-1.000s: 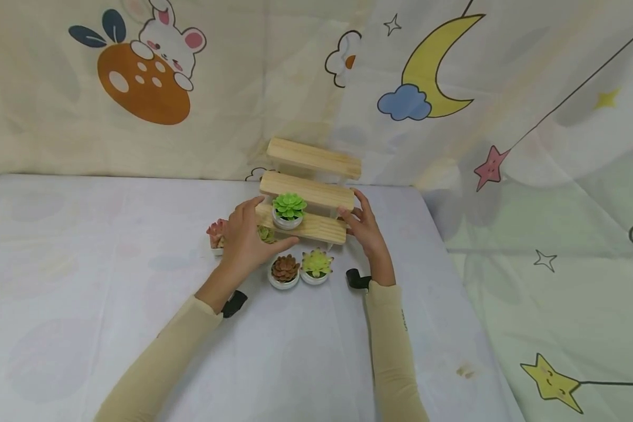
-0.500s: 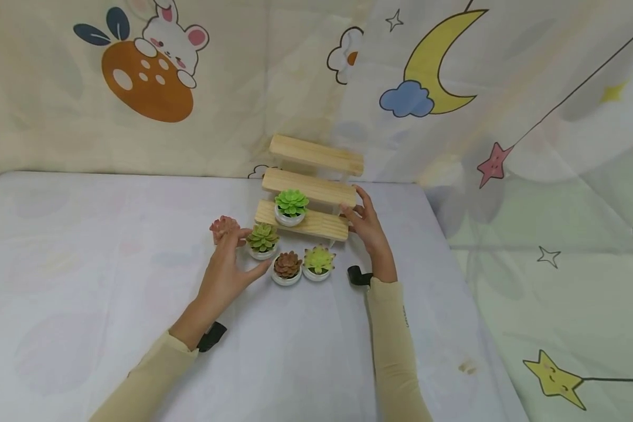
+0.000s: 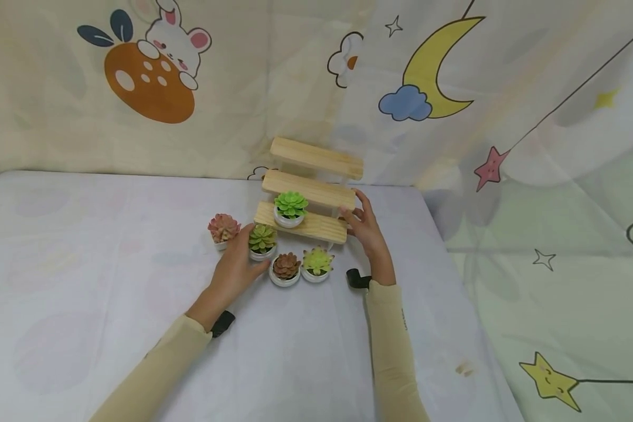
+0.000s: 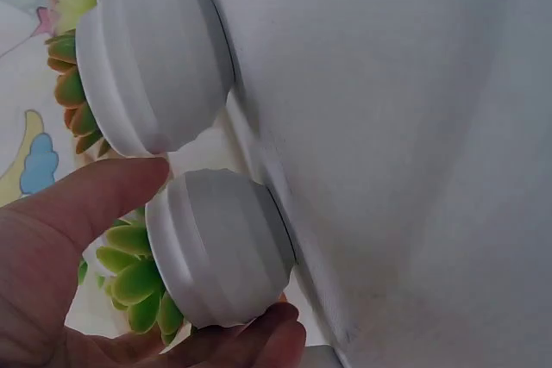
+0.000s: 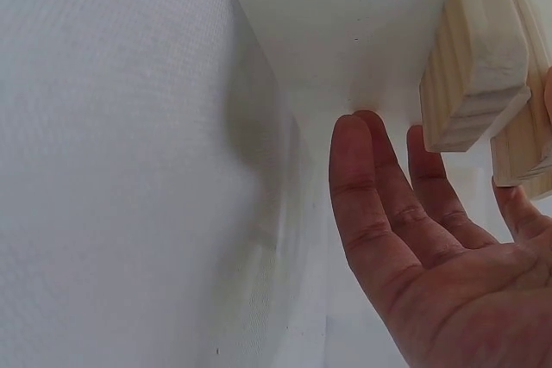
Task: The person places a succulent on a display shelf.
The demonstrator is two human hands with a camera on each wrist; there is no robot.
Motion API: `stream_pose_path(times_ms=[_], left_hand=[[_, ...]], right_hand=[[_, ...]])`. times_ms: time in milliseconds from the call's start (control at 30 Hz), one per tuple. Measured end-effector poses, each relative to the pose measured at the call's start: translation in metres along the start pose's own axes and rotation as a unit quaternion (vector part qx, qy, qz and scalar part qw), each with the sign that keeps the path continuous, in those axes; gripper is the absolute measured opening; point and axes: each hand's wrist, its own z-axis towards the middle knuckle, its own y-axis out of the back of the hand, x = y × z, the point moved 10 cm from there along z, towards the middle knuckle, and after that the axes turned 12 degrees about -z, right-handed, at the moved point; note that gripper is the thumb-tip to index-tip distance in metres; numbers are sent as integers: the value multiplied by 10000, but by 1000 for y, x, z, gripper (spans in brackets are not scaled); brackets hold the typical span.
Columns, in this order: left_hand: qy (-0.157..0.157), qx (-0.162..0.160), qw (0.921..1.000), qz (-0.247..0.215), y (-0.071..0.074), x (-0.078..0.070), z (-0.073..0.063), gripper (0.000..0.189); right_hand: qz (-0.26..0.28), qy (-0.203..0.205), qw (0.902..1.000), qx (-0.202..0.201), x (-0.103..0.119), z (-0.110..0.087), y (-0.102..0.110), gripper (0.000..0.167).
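My left hand (image 3: 235, 266) is at a green succulent in a white pot (image 3: 262, 241), thumb on one side and fingers curled round the other. In the left wrist view, the fingers (image 4: 276, 338) lie along that pot. A brown succulent (image 3: 285, 269) and a yellow-green succulent (image 3: 316, 264) stand beside it, and a pink succulent (image 3: 224, 228) is left of the hand. My right hand (image 3: 366, 228) holds the right end of a three-tier wooden shelf (image 3: 308, 189), thumb and index finger about the middle plank. Other fingers (image 5: 354, 157) reach toward its pale side panel.
One bright green succulent (image 3: 291, 206) stands on the lowest plank. The white-covered table (image 3: 137, 351) ends at a printed cloth backdrop (image 3: 274, 76) just behind the shelf. Dark wrist-camera pieces (image 3: 357, 279) stick out by both wrists.
My left hand has come down and left from the bright green succulent on the lowest plank and closed in round the green potted succulent on the table. The right hand stays at the shelf.
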Motion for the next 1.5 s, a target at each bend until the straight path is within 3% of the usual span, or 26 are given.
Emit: stream_pose_path(times_ms=[267, 500, 967, 1233, 1400, 1500], left_hand=[[-52, -49, 9998, 171, -1, 1, 10, 78], [180, 35, 9996, 224, 0, 4, 14, 78], [56, -72, 9999, -77, 6, 0, 15, 77], [-267, -263, 9993, 45, 12, -17, 5, 77], [-637, -352, 9971, 237, 16, -36, -1, 78], [-812, -335, 9961, 79, 15, -49, -4, 78]], right_hand=[[-37, 47, 10000, -21, -2, 0, 2, 70], [46, 99, 9999, 25, 0, 1, 0, 70], [22, 113, 9999, -11, -2, 2, 1, 67], [63, 82, 9999, -13, -4, 2, 2, 67], [101, 98, 9999, -18, -4, 3, 3, 67], [94, 56, 9999, -26, -4, 3, 1, 68]])
